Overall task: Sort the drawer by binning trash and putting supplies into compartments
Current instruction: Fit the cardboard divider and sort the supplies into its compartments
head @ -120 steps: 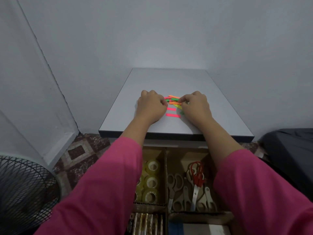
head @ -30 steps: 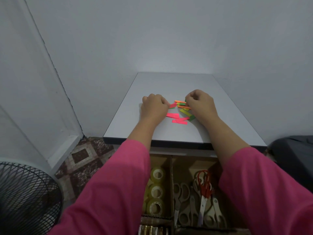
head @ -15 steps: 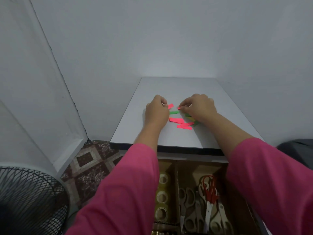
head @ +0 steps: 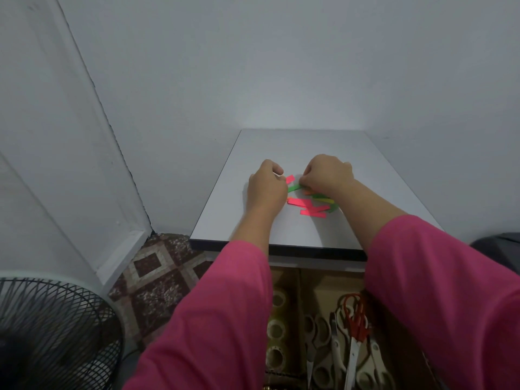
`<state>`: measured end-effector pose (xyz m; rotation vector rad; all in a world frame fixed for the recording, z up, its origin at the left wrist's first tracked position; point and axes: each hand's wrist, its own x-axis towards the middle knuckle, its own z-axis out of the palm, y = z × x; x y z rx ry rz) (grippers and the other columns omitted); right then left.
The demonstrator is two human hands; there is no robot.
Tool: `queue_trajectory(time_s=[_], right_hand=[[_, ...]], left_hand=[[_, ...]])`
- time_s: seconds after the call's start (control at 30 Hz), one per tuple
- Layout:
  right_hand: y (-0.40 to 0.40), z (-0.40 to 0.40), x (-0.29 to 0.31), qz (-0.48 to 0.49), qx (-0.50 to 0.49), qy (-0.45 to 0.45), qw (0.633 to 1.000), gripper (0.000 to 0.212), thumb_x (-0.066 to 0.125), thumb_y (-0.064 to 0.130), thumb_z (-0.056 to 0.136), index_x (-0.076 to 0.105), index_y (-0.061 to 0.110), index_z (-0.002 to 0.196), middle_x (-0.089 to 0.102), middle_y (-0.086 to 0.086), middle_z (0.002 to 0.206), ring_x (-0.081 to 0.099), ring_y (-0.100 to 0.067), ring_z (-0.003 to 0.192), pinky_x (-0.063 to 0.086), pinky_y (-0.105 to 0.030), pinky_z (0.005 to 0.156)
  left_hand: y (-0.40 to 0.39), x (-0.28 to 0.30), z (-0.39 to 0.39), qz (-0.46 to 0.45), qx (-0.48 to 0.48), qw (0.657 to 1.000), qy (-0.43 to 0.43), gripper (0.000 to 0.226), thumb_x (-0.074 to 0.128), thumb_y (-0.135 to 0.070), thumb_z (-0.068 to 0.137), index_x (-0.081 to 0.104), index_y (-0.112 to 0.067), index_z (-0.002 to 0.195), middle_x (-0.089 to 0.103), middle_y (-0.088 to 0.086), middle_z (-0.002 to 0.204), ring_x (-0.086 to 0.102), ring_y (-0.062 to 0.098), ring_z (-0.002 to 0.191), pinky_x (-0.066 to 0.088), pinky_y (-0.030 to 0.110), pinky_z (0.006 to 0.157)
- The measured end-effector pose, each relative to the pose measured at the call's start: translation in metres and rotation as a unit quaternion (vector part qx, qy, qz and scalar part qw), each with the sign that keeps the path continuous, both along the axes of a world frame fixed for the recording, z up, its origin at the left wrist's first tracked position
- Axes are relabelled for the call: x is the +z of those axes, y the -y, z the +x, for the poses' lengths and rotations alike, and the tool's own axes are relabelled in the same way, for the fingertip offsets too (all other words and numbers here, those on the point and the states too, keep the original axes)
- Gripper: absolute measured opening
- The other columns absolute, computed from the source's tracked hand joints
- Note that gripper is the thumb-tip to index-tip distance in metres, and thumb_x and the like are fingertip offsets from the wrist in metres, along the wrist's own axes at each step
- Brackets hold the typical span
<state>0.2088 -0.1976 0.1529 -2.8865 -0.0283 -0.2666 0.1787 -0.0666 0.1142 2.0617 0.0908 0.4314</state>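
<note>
Gathering the coloured paper strips [head: 309,202] on the counter [head: 281,232], both hands work the pile from either side. The left hand [head: 267,190] is curled at the pile's left edge, seemingly pinching something pale; the right hand [head: 327,174] pinches a green strip at the far side. Since a moment ago the strips have spread looser and nearer. The drawer [head: 323,333] below, with tape rolls [head: 275,330] and scissors [head: 354,333], awaits them.
</note>
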Motion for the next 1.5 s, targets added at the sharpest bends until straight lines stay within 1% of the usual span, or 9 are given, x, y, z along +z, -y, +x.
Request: queue_trajectory(time_s=[0.2, 0.33, 0.47, 0.7, 0.83, 0.97, 1.13, 1.27, 1.5], right_hand=[[0.0, -0.005, 0.003, 0.028, -0.002, -0.026, 0.999, 0.021, 0.055, 0.032, 0.078, 0.068, 0.016, 0.081, 0.068, 0.0, 0.083, 0.06, -0.024, 0.089, 0.034, -0.035, 0.079], [0.003, -0.009, 0.006, 0.144, -0.002, -0.029, 0.989, 0.017, 0.058, 0.03, 0.082, 0.066, 0.02, 0.07, 0.068, 0.004, 0.081, 0.061, -0.022, 0.089, 0.044, -0.036, 0.088], [0.011, -0.008, 0.004, 0.298, 0.024, -0.024, 0.954, 0.019, 0.064, 0.022, 0.08, 0.063, 0.02, 0.062, 0.062, 0.004, 0.062, 0.061, -0.021, 0.072, 0.051, -0.042, 0.086], [0.023, -0.021, 0.009, 0.447, 0.061, 0.008, 0.892, 0.01, 0.073, 0.012, 0.08, 0.065, 0.013, 0.074, 0.061, 0.004, 0.069, 0.05, -0.003, 0.055, 0.041, -0.012, 0.051], [0.029, -0.026, 0.01, 0.469, 0.052, 0.012, 0.881, 0.016, 0.075, 0.011, 0.078, 0.068, 0.009, 0.092, 0.064, -0.004, 0.075, 0.053, -0.013, 0.064, 0.044, -0.012, 0.055], [0.03, -0.043, 0.011, 0.416, 0.117, -0.005, 0.902, 0.005, 0.074, 0.012, 0.08, 0.073, 0.011, 0.085, 0.071, -0.003, 0.079, 0.063, -0.01, 0.077, 0.047, -0.016, 0.073], [0.019, -0.071, 0.004, 0.296, 0.16, -0.097, 0.937, 0.008, 0.08, 0.024, 0.076, 0.076, 0.02, 0.082, 0.073, 0.001, 0.079, 0.067, -0.012, 0.075, 0.057, -0.027, 0.071], [0.021, -0.081, 0.001, 0.148, 0.126, -0.023, 0.981, 0.027, 0.08, 0.043, 0.07, 0.073, 0.031, 0.093, 0.067, 0.01, 0.088, 0.059, -0.009, 0.084, 0.048, -0.029, 0.078], [0.029, -0.099, -0.02, 0.01, 0.101, 0.112, 0.988, 0.037, 0.061, 0.059, 0.081, 0.073, 0.031, 0.103, 0.06, -0.001, 0.105, 0.048, -0.02, 0.103, 0.034, -0.032, 0.078]], left_hand=[[0.0, 0.0, -0.001, 0.011, 0.004, 1.0, 0.003, 0.015, 0.048, -0.019, 0.083, 0.05, -0.032, 0.088, 0.061, 0.0, 0.092, 0.061, 0.026, 0.081, 0.053, 0.043, 0.073], [0.0, 0.0, 0.0, 0.009, 0.001, 1.0, 0.0, 0.015, 0.048, -0.018, 0.083, 0.051, -0.032, 0.088, 0.061, -0.002, 0.091, 0.06, 0.026, 0.082, 0.054, 0.045, 0.074], [0.0, 0.001, 0.0, 0.001, 0.001, 1.0, 0.004, 0.015, 0.048, -0.017, 0.083, 0.051, -0.03, 0.089, 0.061, -0.002, 0.089, 0.06, 0.025, 0.083, 0.054, 0.044, 0.075], [0.0, 0.003, -0.002, 0.003, 0.004, 1.0, 0.005, 0.012, 0.049, -0.016, 0.087, 0.054, -0.025, 0.094, 0.062, -0.001, 0.091, 0.061, 0.023, 0.085, 0.053, 0.039, 0.074], [0.001, 0.002, -0.002, 0.008, 0.01, 1.0, 0.004, 0.012, 0.05, -0.018, 0.086, 0.054, -0.03, 0.087, 0.062, -0.006, 0.088, 0.061, 0.022, 0.085, 0.053, 0.039, 0.077], [0.001, 0.004, -0.002, 0.008, 0.01, 1.0, 0.0, 0.018, 0.053, -0.02, 0.084, 0.054, -0.033, 0.072, 0.063, -0.011, 0.083, 0.063, 0.019, 0.084, 0.054, 0.04, 0.08], [0.002, 0.006, -0.004, -0.008, -0.01, 1.0, 0.007, 0.02, 0.055, -0.02, 0.082, 0.058, -0.031, 0.066, 0.067, -0.007, 0.083, 0.064, 0.02, 0.085, 0.054, 0.04, 0.081], [0.003, 0.009, -0.009, -0.02, -0.048, 0.999, 0.008, 0.016, 0.059, -0.02, 0.083, 0.065, -0.03, 0.072, 0.069, -0.007, 0.087, 0.064, 0.017, 0.088, 0.054, 0.04, 0.084], [0.002, 0.011, -0.014, -0.025, -0.1, 0.995, -0.012, 0.013, 0.061, -0.034, 0.068, 0.069, -0.044, 0.066, 0.071, -0.014, 0.081, 0.067, 0.014, 0.088, 0.054, 0.042, 0.086]])
